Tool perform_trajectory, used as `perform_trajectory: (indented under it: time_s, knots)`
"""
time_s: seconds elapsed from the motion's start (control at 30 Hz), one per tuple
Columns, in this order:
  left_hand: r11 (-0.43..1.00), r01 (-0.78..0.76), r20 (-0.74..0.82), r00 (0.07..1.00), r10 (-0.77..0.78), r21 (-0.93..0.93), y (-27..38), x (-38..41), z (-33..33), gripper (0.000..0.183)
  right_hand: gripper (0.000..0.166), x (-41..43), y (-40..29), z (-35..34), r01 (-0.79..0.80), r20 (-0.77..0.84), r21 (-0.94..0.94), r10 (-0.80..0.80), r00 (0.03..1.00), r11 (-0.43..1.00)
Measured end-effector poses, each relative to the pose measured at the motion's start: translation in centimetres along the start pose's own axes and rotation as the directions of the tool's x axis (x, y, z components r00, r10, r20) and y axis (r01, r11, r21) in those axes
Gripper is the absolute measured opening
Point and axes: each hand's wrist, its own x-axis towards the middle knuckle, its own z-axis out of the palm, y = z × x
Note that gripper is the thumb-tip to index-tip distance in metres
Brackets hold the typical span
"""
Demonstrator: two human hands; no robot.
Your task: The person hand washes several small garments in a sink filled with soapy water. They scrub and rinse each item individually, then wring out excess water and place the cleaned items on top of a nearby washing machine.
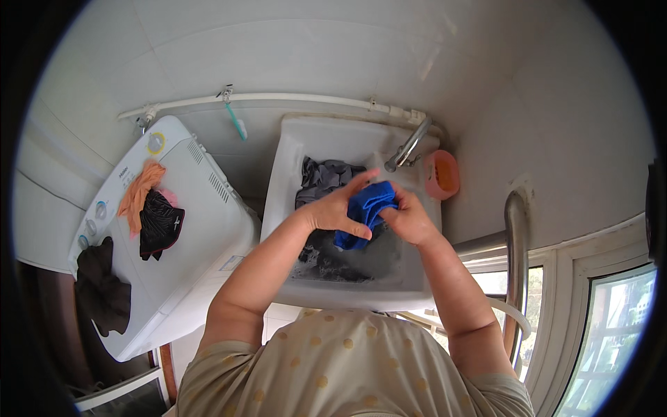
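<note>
A bunched blue cloth [367,211] hangs over the white sink basin [284,172]. My right hand [411,216] grips its right side, thumb pressed into the folds. My left hand [336,211] is spread at the cloth's left side, thumb and fingers wide apart. Its thumb tip overlaps the cloth, and its raised fingers look blurred. Beneath the hands, dark cloth [333,260] lies in sudsy water. A grey garment [328,177] lies crumpled at the back left of the basin, partly hidden by my left hand.
A chrome faucet [409,146] reaches over the basin beside a pink container [443,174]. Orange [143,190], black [161,224] and dark brown [104,292] cloths lie on the Haier washing machine [208,260]. A green-handled brush [235,121] hangs from the wall pipe [292,97]. A metal pipe [516,250] stands right.
</note>
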Motion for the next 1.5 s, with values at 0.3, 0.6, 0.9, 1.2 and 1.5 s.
perform_trajectory:
  time_s: [0.3, 0.6, 0.9, 1.2, 1.5]
  knots:
    - [0.894, 0.369, -0.165, 0.927, -0.336, 0.252, -5.3, -1.6, 1.5, 0.044, 0.026, -3.0, -2.4, -2.6, 0.096, -0.304, 0.551, 0.092, 0.948, 0.829]
    - [0.805, 0.132, -0.246, 0.913, -0.326, -0.578, -8.1, -0.2, 4.3, 0.047, 0.051, -8.8, 13.2, -6.5, -0.382, -0.157, 0.354, 0.457, 0.876, 0.854]
    - [0.56, 0.139, -0.238, 0.803, -0.546, -0.817, -8.4, 3.3, 5.8, 0.03, 0.065, -1.8, 13.2, -4.5, -0.19, -0.059, 0.671, 0.307, 0.95, 0.717]
    - [0.611, 0.58, -0.696, 0.715, -0.065, 0.539, -15.2, 4.8, 4.9, 0.044, 0.073, -0.6, 14.0, 1.3, -0.347, 0.068, 0.8, 0.5, 0.863, 0.49]
    - [0.546, 0.108, -0.18, 0.876, -0.447, -0.831, -12.3, 1.5, 1.2, 0.073, 0.039, -0.5, 13.2, 1.0, -0.467, 0.369, 0.864, 0.394, 0.842, 0.189]
